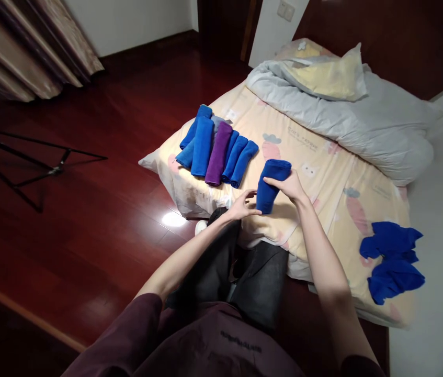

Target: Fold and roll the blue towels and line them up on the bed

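A blue rolled towel [271,183] stands tilted above the bed's near edge. My right hand [290,187] grips it from the right, thumb across its front and the other fingers hidden behind. My left hand [241,207] is at its lower left, fingers spread, with the thumb tip at or against the towel's bottom end. Left of the hands lies a group of rolled towels: a purple towel [219,154] with several blue towels [203,146] around it. A greyish cloth [218,123] shows partly behind them.
Two crumpled blue cloths [392,241] [396,280] lie at the bed's right side. A grey-white quilt [347,125] and a yellow pillow [331,78] fill the bed's far end. Black tripod legs [54,170] stand on the dark red floor at left, below a curtain [29,50].
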`<state>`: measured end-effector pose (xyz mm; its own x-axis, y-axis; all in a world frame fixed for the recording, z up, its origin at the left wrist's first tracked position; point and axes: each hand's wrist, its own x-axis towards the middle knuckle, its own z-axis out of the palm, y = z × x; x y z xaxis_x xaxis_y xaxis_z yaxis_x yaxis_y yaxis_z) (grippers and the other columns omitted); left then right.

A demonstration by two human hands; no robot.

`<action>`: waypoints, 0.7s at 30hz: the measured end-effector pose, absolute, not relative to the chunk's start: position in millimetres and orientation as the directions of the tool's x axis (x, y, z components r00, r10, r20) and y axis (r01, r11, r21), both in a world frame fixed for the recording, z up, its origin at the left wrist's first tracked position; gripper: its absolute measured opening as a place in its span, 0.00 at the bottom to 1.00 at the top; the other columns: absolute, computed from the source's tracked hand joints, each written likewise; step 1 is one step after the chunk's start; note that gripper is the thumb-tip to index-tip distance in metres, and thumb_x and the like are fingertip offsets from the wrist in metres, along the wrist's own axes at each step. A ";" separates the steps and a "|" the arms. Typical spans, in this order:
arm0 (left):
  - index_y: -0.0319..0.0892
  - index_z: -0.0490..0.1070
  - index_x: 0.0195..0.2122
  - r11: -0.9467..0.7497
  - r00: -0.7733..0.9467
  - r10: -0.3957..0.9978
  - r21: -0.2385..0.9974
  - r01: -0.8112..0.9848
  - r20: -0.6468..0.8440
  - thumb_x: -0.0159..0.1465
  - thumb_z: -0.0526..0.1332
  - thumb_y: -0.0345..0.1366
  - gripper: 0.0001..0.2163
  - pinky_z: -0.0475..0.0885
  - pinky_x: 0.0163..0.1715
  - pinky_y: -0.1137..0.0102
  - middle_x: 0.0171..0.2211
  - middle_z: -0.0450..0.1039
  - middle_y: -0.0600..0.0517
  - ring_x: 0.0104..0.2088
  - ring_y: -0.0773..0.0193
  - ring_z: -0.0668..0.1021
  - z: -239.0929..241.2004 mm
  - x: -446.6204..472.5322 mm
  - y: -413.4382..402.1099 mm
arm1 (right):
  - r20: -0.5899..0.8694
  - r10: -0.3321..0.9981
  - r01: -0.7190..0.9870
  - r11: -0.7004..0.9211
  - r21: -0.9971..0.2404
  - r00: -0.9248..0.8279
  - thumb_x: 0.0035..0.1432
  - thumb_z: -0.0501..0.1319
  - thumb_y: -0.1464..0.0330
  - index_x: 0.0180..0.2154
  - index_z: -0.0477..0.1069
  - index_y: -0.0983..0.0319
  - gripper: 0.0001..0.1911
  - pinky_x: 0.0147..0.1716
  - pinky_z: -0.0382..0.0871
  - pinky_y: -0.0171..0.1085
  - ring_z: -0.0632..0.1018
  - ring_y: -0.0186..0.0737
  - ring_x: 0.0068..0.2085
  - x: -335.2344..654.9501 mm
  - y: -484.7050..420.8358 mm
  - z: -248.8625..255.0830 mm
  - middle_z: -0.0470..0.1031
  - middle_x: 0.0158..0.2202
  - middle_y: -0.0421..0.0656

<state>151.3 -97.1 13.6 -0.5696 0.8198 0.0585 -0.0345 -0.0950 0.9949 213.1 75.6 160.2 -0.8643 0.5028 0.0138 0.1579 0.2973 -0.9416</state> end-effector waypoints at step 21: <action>0.41 0.71 0.55 0.228 -0.900 0.427 0.953 0.201 0.088 0.53 0.71 0.34 0.27 0.78 0.49 0.60 0.46 0.82 0.46 0.47 0.50 0.82 -4.4 64.2 -108.4 | 0.202 0.581 -0.084 0.223 -0.971 -0.788 0.43 0.78 0.48 0.48 0.77 0.64 0.36 0.59 0.77 0.51 0.82 0.52 0.54 76.5 -5.5 127.7 0.83 0.46 0.47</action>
